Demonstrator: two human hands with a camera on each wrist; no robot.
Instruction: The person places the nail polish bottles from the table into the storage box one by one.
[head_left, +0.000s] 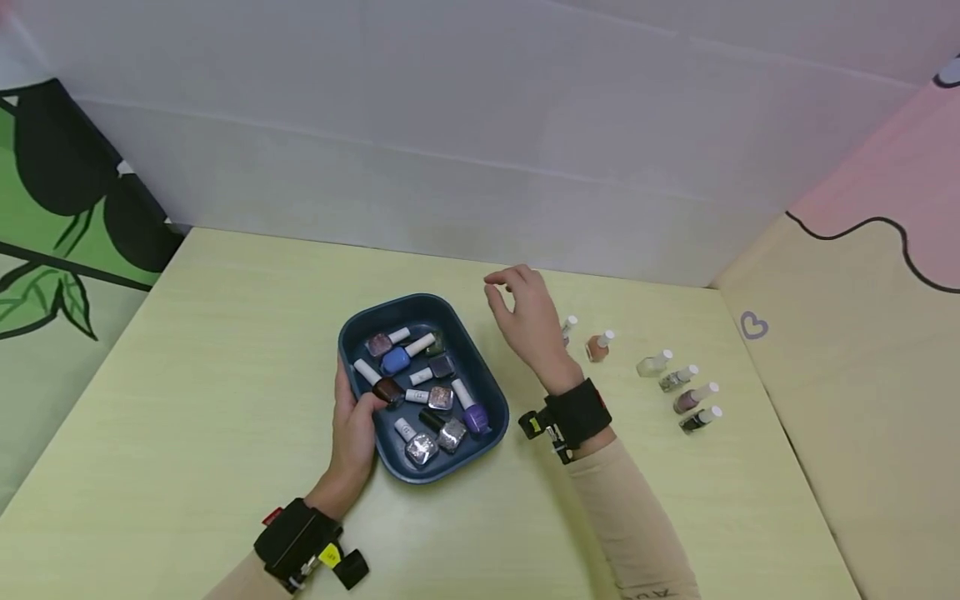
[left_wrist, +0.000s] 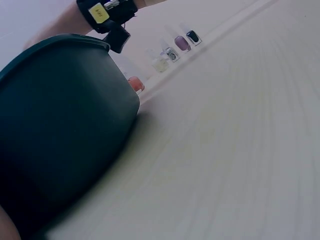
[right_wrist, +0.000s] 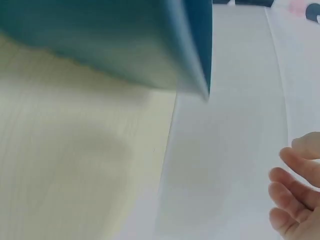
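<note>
"Tray (head_left: 463, 354), dark blue with rounded corners, is in your left hand (head_left: 351, 442), yes?"

"Yes, you are grasping it at its left side. Your thumb goes over the rim, and your other fingers are mostly hidden behind the wall. Whether it is wholly off the table (head_left: 247, 350), I cannot tell."

"And your right hand (head_left: 531, 325), is it gripping some thing?"

"No, those fingers are free. You have them bent softly, the thumb near the index finger, and this hand is well apart from the tray, at its right."

"Which bottles do you have inside?"

"Several small ones lie there on their sides: among them a blue bottle (head_left: 395, 360), a dark brown bottle (head_left: 387, 390) just beside your left thumb, a purple bottle (head_left: 476, 418) near the right wall, and a silver glitter bottle (head_left: 452, 435) with black cap."

"And which are outside?"

"To the right of your right hand stands an orange bottle (head_left: 597, 347). Farther right you have four in a row: a clear bottle (head_left: 650, 367), a silver-flecked bottle (head_left: 674, 380), a mauve bottle (head_left: 687, 402) and, nearest to you, a dark bottle (head_left: 695, 422)."
</note>
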